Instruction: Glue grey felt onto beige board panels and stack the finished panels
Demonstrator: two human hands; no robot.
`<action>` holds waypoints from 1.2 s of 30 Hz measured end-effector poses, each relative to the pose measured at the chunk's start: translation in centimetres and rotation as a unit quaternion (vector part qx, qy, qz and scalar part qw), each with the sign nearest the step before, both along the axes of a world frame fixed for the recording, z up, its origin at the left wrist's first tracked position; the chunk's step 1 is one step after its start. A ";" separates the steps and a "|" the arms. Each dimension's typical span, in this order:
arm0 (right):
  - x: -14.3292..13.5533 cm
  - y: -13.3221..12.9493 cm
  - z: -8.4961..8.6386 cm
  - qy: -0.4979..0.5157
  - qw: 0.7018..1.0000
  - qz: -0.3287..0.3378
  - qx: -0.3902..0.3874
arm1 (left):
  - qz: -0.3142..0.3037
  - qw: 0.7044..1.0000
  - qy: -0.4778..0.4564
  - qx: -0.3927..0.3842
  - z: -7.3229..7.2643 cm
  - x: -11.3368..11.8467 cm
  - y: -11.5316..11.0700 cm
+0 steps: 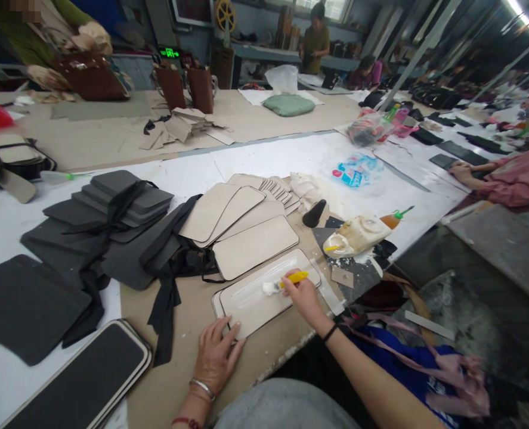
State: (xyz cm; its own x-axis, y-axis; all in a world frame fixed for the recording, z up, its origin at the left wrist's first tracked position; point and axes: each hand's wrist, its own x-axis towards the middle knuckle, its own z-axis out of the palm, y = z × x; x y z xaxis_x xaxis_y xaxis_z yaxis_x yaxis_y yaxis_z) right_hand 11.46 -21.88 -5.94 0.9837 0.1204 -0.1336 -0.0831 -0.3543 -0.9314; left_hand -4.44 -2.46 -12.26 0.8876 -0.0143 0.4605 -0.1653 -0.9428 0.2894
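Between the fingers of my right hand [303, 296] is a brush [296, 277] with a yellow handle. Its tip sits in a white glue-like smear [271, 288] on a beige rounded panel [250, 310]. My left hand [217, 350] lies with fingers spread at the panel's near left end, fingertips touching it. A second panel's edge shows underneath. Just beyond lie another beige panel [255, 247] and a fanned stack of similar panels [219, 205]. A white-crusted container [356, 236] with a yellow-tipped thing at its mouth stands to the right.
Dark grey panels [53, 244] with black strips [107, 226] cover the left. Black-faced panels [80, 375] lie near left. A black cone-shaped object [314, 213] and an amber bottle [393, 219] are on the right. A person in pink [521, 176] works at far right.
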 end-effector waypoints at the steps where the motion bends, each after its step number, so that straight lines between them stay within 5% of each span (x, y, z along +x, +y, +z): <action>1: 1.2 -1.8 0.1 -0.027 0.999 -0.025 -0.036 | 0.002 1.000 0.001 0.000 0.0 0.0 0.0; 5: 4.4 -7.1 1.4 -0.074 0.983 -0.086 -0.146 | 0.003 1.000 0.000 0.006 0.0 0.0 -0.1; 8: 4.7 -8.1 2.0 -0.164 0.960 -0.068 -0.217 | 0.001 1.000 -0.004 0.014 0.1 0.0 -0.1; 12: 3.6 -6.8 1.4 -0.286 0.919 0.014 -0.272 | 0.001 1.000 -0.001 0.008 0.1 0.0 -0.1; 18: 1.6 -4.7 1.8 -0.294 0.914 0.145 -0.239 | 0.004 1.000 0.001 0.002 0.1 0.0 0.0; 25: 2.8 -3.9 1.6 -0.303 0.892 0.139 -0.305 | -0.003 1.000 0.008 0.015 0.6 0.0 -0.1; 30: -0.6 -0.1 2.9 -0.284 0.886 0.294 -0.218 | -0.002 1.000 0.019 0.012 0.8 0.0 -0.2; 36: 0.6 0.2 3.4 -0.306 0.874 0.229 -0.299 | 0.013 1.000 0.028 0.001 0.8 -0.1 -0.4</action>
